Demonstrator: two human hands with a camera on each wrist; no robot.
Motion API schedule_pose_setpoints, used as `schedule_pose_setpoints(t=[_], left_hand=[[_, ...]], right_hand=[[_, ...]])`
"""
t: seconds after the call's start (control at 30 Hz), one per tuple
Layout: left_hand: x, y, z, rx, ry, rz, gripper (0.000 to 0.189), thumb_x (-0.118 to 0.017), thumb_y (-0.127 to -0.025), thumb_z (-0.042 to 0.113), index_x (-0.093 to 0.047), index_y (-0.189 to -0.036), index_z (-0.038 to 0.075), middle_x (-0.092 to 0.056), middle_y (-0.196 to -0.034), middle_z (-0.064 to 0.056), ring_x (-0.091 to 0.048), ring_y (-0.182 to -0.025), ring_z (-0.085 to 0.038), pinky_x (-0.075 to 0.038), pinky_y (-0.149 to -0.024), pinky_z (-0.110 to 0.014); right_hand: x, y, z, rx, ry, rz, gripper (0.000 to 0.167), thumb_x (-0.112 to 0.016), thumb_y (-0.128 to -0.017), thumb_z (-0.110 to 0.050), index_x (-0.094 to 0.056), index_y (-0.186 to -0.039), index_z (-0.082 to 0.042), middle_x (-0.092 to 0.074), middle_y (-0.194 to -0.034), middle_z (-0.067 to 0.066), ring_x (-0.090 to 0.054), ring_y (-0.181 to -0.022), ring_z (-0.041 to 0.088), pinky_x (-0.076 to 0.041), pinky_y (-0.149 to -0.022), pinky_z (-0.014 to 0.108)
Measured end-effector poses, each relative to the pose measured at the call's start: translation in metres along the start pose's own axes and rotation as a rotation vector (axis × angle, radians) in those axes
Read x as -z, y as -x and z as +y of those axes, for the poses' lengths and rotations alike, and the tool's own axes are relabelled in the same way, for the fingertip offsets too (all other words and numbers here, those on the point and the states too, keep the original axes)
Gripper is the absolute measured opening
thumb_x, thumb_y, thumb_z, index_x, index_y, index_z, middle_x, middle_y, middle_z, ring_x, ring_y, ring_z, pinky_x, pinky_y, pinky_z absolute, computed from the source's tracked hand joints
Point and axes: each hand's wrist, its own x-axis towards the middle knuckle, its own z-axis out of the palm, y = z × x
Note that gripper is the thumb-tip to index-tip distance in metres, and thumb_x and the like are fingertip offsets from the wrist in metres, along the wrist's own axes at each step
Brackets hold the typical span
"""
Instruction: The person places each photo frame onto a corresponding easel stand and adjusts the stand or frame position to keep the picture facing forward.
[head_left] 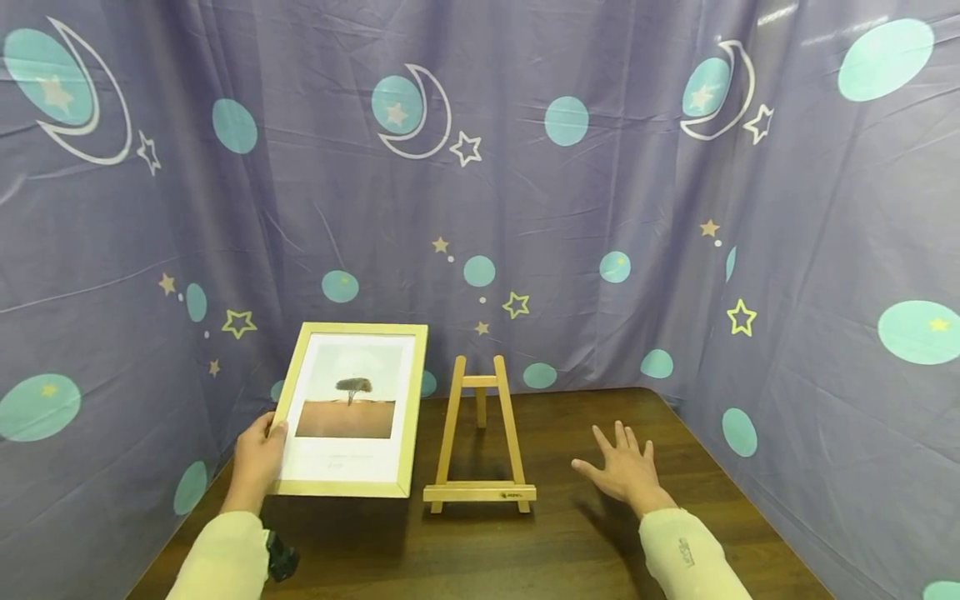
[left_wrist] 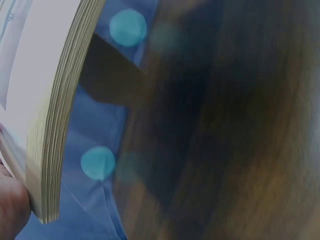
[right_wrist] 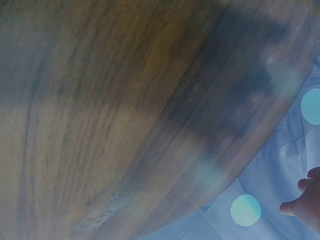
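Observation:
A light-wood picture frame [head_left: 417, 400] with a print of a lone tree is held upright, leaning back a little, on the left in the head view. My left hand [head_left: 258, 454] grips its lower left edge, thumb on the front. In the left wrist view the picture frame's [left_wrist: 57, 115] ridged side edge shows, with a dark support flap [left_wrist: 110, 75] sticking out behind. Just right of it a small wooden easel [head_left: 480, 492] stands on the table. Over the table's right part my right hand [head_left: 624, 467] is spread with fingers apart, holding nothing.
The dark wooden table [head_left: 465, 558] has a rounded far right corner. A purple curtain [head_left: 525, 208] with moons, stars and dots hangs close behind and along both sides. A black device [head_left: 281, 557] is strapped at the left wrist.

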Motion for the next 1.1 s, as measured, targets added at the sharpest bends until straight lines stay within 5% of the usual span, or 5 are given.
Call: schedule_pose_setpoints(t=[0.6,1.1], left_hand=[[-0.05,-0.002,0.078,-0.115,0.294,0.099,0.042,-0.043,-0.105,0.01,-0.043,-0.14,-0.013,-0.049,-0.137,-0.034,-0.049,-0.125,-0.039,-0.038,-0.105,-0.048],[-0.101,0.001,0.133,-0.205,0.373,0.166,0.038,-0.051,-0.101,0.011,-0.052,-0.136,-0.005,-0.06,-0.126,-0.026,-0.056,-0.113,-0.032,-0.044,-0.095,-0.042]], right_hand=[[0.019,-0.013,-0.016,0.012,-0.043,0.044,0.09,-0.042,-0.092,-0.073,-0.028,-0.157,-0.012,-0.011,-0.159,0.032,-0.01,-0.146,0.049,0.001,-0.11,0.072],[0.068,-0.035,-0.071,0.128,-0.316,0.154,0.074,-0.032,-0.101,-0.064,-0.025,-0.159,-0.018,-0.011,-0.163,0.022,-0.013,-0.148,0.043,-0.006,-0.114,0.067]])
